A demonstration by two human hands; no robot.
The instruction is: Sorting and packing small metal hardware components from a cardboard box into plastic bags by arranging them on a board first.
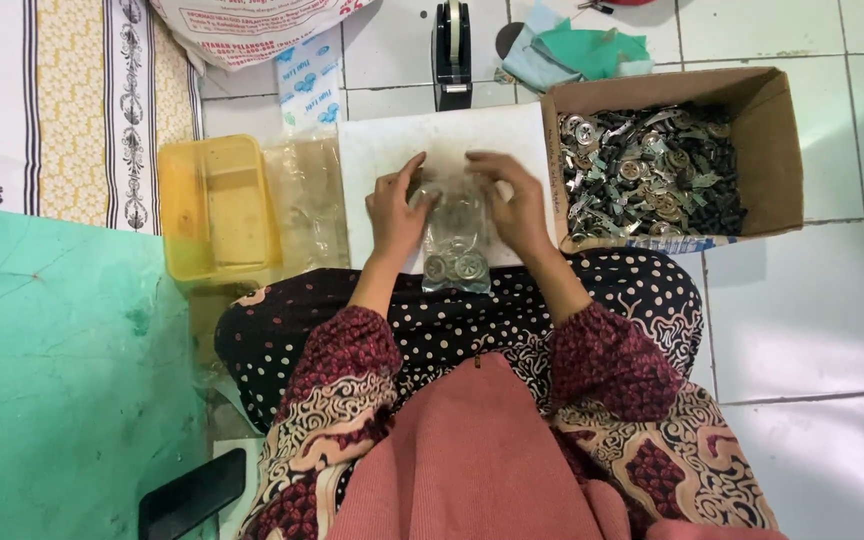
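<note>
Yellow tub [217,205] sits far left, then my left hand [397,215] and right hand [514,205] – both pinching the top of a clear bag of metal discs [455,245] on the white board [382,150] – cardboard box of metal parts [652,165] on the right.

Maroon batik sleeves, pink top, polka-dot skirt.

Soft, even daylight, faint shadows under the hands, mild glare on the tiles, slightly soft focus overall
</note>
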